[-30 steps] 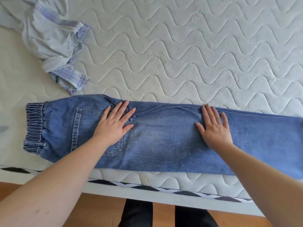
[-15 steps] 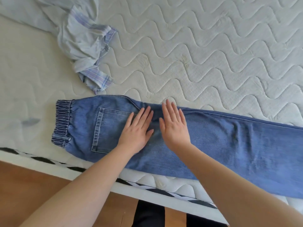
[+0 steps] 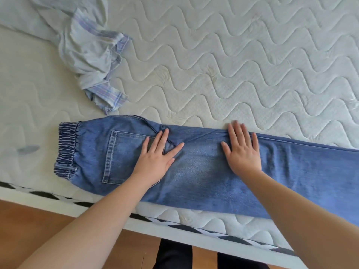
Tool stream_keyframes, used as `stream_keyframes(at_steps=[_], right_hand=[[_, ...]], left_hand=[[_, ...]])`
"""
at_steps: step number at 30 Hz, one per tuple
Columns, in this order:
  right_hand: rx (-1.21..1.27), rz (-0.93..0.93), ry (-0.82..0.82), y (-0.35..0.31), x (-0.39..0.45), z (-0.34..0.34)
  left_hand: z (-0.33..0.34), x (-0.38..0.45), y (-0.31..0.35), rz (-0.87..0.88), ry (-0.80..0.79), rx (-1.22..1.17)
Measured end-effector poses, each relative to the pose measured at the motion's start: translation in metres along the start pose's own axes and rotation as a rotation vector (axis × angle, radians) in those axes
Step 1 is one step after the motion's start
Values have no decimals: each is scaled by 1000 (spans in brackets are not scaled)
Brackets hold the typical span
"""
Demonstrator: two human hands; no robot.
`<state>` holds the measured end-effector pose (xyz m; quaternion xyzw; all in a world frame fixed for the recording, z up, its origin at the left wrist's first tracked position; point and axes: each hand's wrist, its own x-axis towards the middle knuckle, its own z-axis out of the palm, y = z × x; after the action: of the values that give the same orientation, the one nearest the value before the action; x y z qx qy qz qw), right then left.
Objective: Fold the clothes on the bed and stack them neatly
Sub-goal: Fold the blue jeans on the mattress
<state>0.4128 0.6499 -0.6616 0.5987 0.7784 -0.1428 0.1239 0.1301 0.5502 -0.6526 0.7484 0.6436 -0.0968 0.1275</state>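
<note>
Fingers straight and spread on both hands, palms flat on the jeans (image 3: 204, 171): left hand (image 3: 155, 160) over the back pocket, right hand (image 3: 242, 152) on the thigh. Jeans blue denim, legs folded together, elastic waistband at left, lying along the mattress (image 3: 233, 74) near edge. Beyond, crumpled pale plaid shirt (image 3: 91, 55).

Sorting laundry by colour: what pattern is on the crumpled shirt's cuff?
Blue-and-purple plaid on pale fabric, on the shirt; head view.

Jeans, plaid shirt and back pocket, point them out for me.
jeans (image 3: 204, 171): head view, faded thigh area between the hands.
plaid shirt (image 3: 87, 55): head view, crumpled pale middle.
back pocket (image 3: 124, 158): head view, its bare left half.
</note>
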Motion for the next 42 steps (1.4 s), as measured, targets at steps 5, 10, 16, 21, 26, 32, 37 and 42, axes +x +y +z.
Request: stream_keyframes(at_steps=[5,10,16,21,26,32,37,42], right_hand=[[32,-6,32,26,-9,-9],[173,67,75,72,-33,-18],[395,337,174,160,-63,-22],[421,577,214,256,-97,-22],[477,885,194,339,-130,-16],[693,994,164,400,-144,-9],[908,930,89,427,-130,-19],[804,853,-103,436,-114,-34]], left_hand=[[-20,5,12,62,125,45],[-33,24,35,158,300,-91],[-41,61,107,310,295,-126],[-49,98,206,456,149,-103],[-49,130,310,582,-83,-4],[-38,160,392,635,-217,114],[-33,179,406,648,-248,179],[-32,181,409,634,-261,177]])
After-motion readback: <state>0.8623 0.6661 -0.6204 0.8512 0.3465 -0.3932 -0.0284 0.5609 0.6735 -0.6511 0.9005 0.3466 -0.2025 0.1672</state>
